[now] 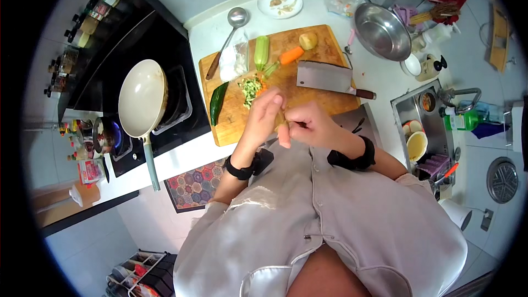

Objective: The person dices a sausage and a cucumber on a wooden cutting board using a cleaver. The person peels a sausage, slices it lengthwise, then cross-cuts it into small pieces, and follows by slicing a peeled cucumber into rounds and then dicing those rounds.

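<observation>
In front of my waist, both hands meet over a short pink stick (284,136) that looks like a sausage, partly hidden by the fingers. My left hand (265,114) closes round its upper part, while the fingers of my right hand (312,123) pinch beside it. Beyond them lies a wooden cutting board (231,126) bearing a pile of diced green and orange vegetable (252,91), a peeled green squash piece (262,50), a carrot piece (291,55), a potato-like round piece (308,40), a dark green cucumber (218,103) and a cleaver (323,76). A clear plastic bag (235,58) lies at its left.
A pale frying pan (142,96) sits on the black stove (176,132), near a small pot (103,135) over a blue flame. A ladle (237,17), a plate with scraps (294,11) and a steel bowl (383,32) stand behind. The sink (404,132) holds dishes.
</observation>
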The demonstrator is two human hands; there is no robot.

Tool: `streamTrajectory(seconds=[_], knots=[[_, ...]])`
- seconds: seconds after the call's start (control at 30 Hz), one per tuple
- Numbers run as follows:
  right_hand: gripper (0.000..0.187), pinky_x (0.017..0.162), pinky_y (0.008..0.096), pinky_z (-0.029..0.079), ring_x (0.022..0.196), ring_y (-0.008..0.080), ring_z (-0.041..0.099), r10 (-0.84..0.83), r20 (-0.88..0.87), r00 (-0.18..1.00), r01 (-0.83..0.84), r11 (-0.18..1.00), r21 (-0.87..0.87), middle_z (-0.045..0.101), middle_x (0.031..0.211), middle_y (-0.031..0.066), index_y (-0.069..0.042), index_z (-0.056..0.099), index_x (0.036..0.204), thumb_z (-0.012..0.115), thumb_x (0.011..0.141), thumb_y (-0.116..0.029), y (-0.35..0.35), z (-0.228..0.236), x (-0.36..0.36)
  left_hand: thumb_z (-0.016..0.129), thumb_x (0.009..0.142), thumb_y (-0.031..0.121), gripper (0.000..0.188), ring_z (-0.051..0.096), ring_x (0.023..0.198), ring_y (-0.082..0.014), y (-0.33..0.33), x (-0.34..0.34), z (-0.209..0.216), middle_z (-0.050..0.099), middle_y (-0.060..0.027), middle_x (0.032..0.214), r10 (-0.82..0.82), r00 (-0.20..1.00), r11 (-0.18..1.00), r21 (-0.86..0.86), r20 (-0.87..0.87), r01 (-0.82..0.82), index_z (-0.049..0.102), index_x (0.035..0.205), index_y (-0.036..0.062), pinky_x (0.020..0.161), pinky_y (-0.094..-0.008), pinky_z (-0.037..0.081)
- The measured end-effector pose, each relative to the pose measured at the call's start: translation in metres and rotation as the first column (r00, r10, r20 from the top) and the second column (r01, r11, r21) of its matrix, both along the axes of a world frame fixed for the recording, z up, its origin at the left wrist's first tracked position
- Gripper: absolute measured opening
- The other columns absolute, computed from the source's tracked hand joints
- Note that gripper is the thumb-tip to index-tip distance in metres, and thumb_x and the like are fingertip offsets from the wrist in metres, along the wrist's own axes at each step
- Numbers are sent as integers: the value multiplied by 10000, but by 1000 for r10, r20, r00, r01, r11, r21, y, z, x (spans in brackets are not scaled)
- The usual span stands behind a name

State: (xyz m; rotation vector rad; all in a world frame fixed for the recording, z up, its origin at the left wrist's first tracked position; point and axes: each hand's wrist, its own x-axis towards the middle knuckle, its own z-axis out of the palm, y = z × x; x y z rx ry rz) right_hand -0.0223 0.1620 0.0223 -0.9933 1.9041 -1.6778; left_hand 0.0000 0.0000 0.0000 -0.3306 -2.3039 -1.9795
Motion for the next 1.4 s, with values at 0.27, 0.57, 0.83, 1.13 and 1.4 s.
streamTrajectory(seconds=[0.27,0.57,0.83,1.13,1.4], knots=[[213,416,295,351,428,177,460,-83,-263,961,61,994,-92,441,504,78,-26,411,568,597,662,-69,-10,3,5,367,939,253,342,429,648,-203,-1,3,5,421,-81,686,-32,992,990,131,-124,48,436,708,11,613,-296,346],[224,428,318,333,432,206,432,-55,-250,967,37,996,-77,405,510,97,-20,387,577,588,659,-72,-9,-1,7,401,928,261,347,428,635,-210,0,6,7,429,-81,675,1,973,992,126,-229,29,448,691,12,607,-302,344],[212,426,318,328,433,228,415,-54,-273,960,29,995,-96,392,515,98,-20,387,583,579,661,-66,-10,-2,3,419,925,247,339,439,632,-219,-1,5,11,438,-89,674,-7,967,992,119,-253,38,454,691,3,600,-306,356],[156,488,270,342,538,103,425,-165,-108,980,166,986,-5,417,572,75,-2,459,657,542,777,-58,15,1,-23,436,920,220,307,483,649,-231,1,11,33,467,-104,688,-17,916,1000,-3,-401,17,483,706,5,614,-319,390],[160,595,205,398,693,47,481,54,277,959,-32,996,-81,546,770,-14,-14,572,944,553,891,-164,8,19,-4,487,885,120,122,476,708,-232,-6,9,24,487,-100,770,39,939,998,55,-341,-21,482,824,14,661,-318,405]])
